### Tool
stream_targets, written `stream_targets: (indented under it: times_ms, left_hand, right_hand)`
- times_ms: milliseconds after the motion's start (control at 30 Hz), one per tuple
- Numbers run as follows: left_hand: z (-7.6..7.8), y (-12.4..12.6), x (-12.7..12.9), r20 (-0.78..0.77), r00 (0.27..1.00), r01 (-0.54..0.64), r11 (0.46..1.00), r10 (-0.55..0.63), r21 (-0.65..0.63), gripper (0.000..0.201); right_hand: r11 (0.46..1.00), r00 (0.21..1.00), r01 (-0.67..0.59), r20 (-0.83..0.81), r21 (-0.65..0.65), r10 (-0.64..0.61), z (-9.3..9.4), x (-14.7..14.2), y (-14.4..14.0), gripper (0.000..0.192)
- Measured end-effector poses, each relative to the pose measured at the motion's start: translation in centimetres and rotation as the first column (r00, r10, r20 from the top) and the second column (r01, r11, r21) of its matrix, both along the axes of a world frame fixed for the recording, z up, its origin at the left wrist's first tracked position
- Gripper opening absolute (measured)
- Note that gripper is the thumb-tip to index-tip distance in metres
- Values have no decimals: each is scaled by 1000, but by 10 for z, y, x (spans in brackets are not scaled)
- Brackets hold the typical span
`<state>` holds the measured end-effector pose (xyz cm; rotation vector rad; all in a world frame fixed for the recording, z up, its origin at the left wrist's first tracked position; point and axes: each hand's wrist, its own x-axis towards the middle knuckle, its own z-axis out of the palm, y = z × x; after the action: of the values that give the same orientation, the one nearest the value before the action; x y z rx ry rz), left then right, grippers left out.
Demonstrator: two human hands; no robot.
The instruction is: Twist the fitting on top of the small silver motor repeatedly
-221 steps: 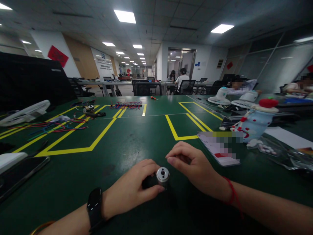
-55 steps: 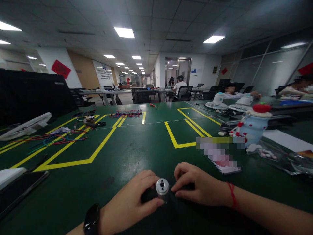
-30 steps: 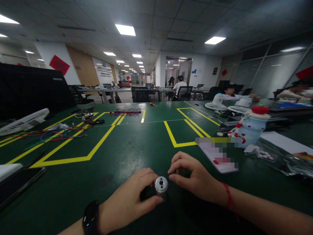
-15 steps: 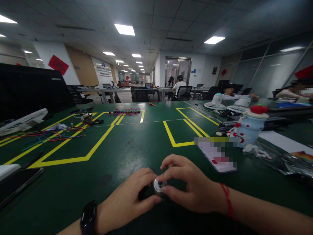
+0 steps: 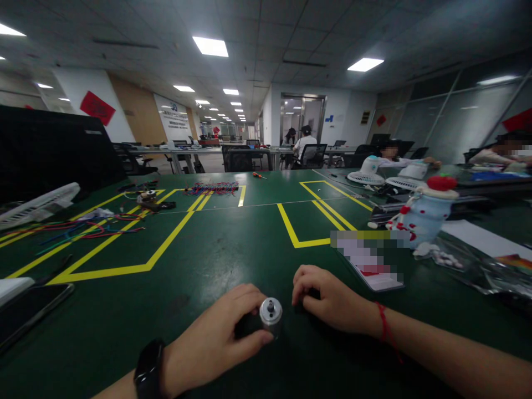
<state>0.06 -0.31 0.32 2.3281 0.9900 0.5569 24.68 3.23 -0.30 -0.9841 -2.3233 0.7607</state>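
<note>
A small silver cylinder like a little motor [image 5: 270, 326] stands upright on the green table, a short dark shaft poking up from its round top. My left hand [image 5: 226, 327] is closed around its left side, with the thumb in front and the fingers behind. To the right and apart from it, my right hand [image 5: 328, 302] rests by the tabletop with its fingers loosely curled. A gap shows between its thumb and index finger, and nothing is visible in it. The undersides of the right fingers are partly hidden.
Beyond my right hand lies a phone-like slab [image 5: 369, 263], partly pixelated. A blue cup with a red top [image 5: 430, 213] and small white fans [image 5: 366, 173] stand at right. Loose wires [image 5: 95, 227] and a dark phone [image 5: 37, 310] lie left. Yellow tape [image 5: 112, 274] marks the table.
My right hand has let go of the motor-like cylinder's top and drawn back to the right. The cylinder's shaft is now uncovered. My left hand stays around it.
</note>
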Motion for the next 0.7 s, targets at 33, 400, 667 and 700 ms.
stream_targets:
  times_ms: [33, 400, 667, 700]
  left_hand:
    - [0, 0, 0, 0, 1000, 0, 1000, 0, 2, 14]
    - [-2, -1, 0, -1, 1000, 5, 1000, -5, 13, 16]
    - [-2, 1, 0, 0, 1000, 18, 1000, -18, 9, 13]
    - [-2, 1, 0, -4, 1000, 16, 1000, -16, 10, 13]
  right_hand:
    - [1000, 1000, 1, -20, -1, -2, 2, -2, -2, 24]
    - [996, 952, 23, -307, 87, 5, 19, -33, -25, 6]
    - [999, 945, -8, -327, 51, 25, 15, -26, -23, 4]
    - [998, 948, -12, -316, 54, 28, 15, -27, -23, 7]
